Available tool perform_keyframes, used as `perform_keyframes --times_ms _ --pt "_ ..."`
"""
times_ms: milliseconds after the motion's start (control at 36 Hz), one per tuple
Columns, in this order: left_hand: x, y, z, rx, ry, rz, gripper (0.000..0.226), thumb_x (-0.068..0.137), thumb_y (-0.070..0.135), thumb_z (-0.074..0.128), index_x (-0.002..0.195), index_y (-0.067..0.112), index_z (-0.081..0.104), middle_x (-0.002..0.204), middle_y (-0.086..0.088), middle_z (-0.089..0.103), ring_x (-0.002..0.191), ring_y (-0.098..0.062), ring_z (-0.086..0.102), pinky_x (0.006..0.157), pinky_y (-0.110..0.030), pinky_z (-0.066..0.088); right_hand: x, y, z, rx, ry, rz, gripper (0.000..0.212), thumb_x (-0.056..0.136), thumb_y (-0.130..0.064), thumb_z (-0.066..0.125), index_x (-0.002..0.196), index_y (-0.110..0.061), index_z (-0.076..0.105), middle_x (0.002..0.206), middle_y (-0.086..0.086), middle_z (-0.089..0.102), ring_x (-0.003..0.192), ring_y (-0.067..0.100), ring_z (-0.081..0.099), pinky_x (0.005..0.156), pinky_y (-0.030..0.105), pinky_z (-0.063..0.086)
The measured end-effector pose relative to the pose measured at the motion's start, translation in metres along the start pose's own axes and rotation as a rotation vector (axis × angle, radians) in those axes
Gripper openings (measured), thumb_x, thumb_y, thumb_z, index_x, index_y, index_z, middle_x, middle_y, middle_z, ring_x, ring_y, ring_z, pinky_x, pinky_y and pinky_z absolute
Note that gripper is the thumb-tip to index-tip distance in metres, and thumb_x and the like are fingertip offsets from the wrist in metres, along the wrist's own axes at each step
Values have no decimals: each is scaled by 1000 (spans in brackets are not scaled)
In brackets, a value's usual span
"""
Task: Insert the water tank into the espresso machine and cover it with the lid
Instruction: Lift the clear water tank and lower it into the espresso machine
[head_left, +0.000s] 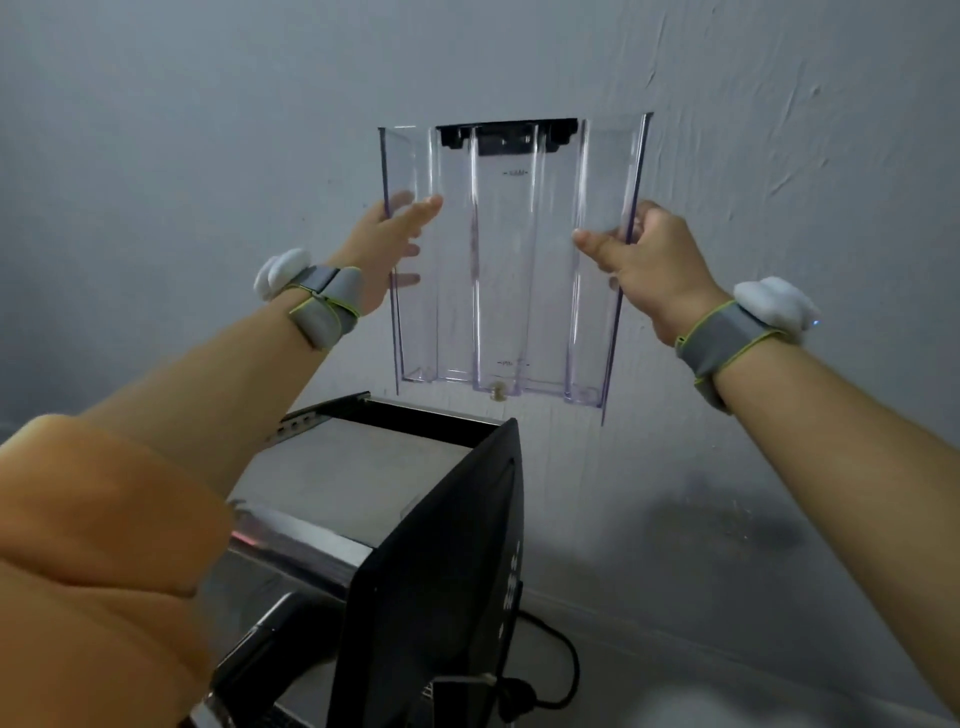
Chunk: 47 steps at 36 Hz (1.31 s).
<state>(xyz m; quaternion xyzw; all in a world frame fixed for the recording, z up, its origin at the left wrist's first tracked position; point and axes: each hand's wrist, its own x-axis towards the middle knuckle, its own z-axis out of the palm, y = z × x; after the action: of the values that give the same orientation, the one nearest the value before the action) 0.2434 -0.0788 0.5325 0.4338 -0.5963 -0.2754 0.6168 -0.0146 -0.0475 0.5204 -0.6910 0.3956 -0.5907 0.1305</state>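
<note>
While I hold the water tank (506, 260) up against the grey wall (208, 130), its bottom edge hangs just above the open black slot at the back of the espresso machine (374, 467), with bare wall on either side. My left hand (384, 244) clasps the tank's nine o'clock edge, fingers wrapped behind it; my right hand (644, 265) pinches the three o'clock edge, thumb in front. It is clear, empty, upright, ribbed down its length, with a black bracket at twelve o'clock and a small valve at six.
</note>
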Motion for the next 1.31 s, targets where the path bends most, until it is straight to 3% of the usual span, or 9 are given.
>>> perform_keyframes --times_ms 56,139,194,361,500,667,1167,1306 --pt "2 -3 -9 -27 36 -3 67 82 50 63 140 23 40 109 0 50 103 -19 50 71 -31 50 4 -1 11 4 -10 -1 55 82 -39 69 118 -2 52 101 10 60 103 32 62 92 50 52" --pt "9 -12 -25 -43 74 6 65 84 47 63 140 22 40 115 -3 50 106 -20 50 84 -37 50 11 0 32 23 -29 -5 66 82 -40 69 132 -4 46 113 13 62 109 30 60 96 48 51" --pt "16 -19 -38 -43 100 4 64 85 44 63 140 20 40 119 -6 50 109 -21 50 90 -38 48 17 1 50 36 -40 1 69 82 -41 68 135 -5 43 117 14 62 110 29 60 97 47 51" --pt "37 -46 -69 -52 109 15 64 86 42 63 140 17 41 138 -13 50 121 -28 50 88 -34 44 26 6 95 1 -38 7 67 84 -42 66 135 -6 42 114 11 62 104 25 60 95 44 52" --pt "59 -70 -85 -83 80 -1 63 86 41 63 140 17 41 119 -5 52 109 -20 51 82 -29 44 31 13 126 -42 -13 43 65 84 -42 66 133 -5 45 120 13 60 110 29 59 96 45 51" --pt "82 -101 -102 -110 21 -8 65 84 42 64 140 17 41 114 -3 52 105 -18 51 75 -27 45 35 23 159 -76 23 91 64 82 -44 68 131 -9 47 115 9 61 107 26 60 94 45 53" --pt "99 -159 -90 -81 -99 -43 64 85 40 64 141 18 40 127 -5 53 116 -24 51 92 -35 47 15 70 179 -116 74 188 71 80 -44 70 137 -13 42 119 4 59 107 22 59 94 44 53" --pt "96 -169 -91 -50 -108 -47 65 84 40 66 140 18 42 126 -5 54 113 -23 54 87 -33 50 6 80 182 -117 40 196 70 80 -44 69 137 -14 41 120 5 59 107 22 58 94 45 52"
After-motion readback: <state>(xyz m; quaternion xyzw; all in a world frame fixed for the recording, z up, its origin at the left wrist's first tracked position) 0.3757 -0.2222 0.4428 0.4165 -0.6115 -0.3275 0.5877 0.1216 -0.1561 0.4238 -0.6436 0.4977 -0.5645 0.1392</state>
